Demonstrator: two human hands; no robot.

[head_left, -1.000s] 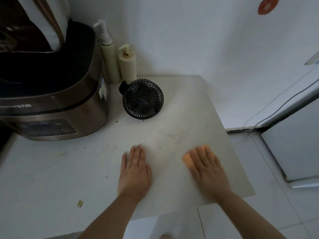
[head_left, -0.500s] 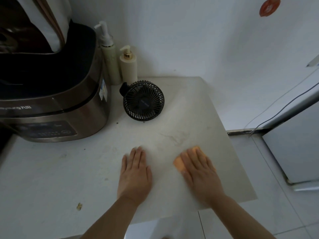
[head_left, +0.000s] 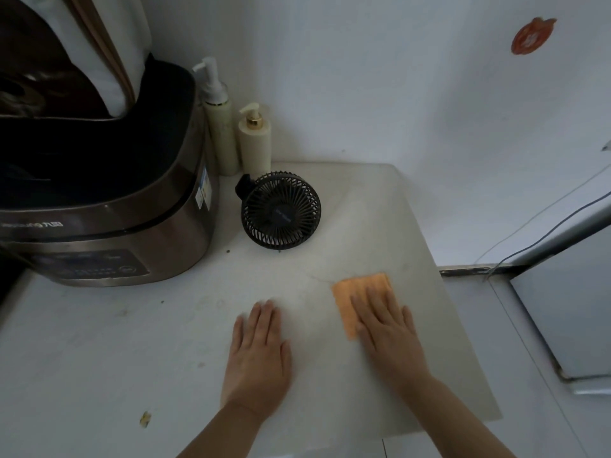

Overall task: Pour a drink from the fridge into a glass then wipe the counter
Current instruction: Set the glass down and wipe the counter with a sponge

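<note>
An orange cloth (head_left: 355,292) lies flat on the white counter (head_left: 99,358). My right hand (head_left: 386,332) presses flat on the cloth's near part, fingers stretched over it. Its far and left edges stick out from under the fingers. My left hand (head_left: 258,355) rests palm down on the bare counter just left of the cloth, holding nothing. No drink and no glass are in view.
A black desk fan (head_left: 281,209) stands behind the hands. Two pump bottles (head_left: 231,127) sit in the back corner beside a large metallic cooker (head_left: 99,200). A small crumb (head_left: 144,418) lies at the counter's near left. The counter's right edge drops to the floor; a fridge (head_left: 568,302) stands at right.
My right hand has slid the orange cloth leftward and a little away from me; more of the cloth now shows beyond the fingers. The left hand has stayed put.
</note>
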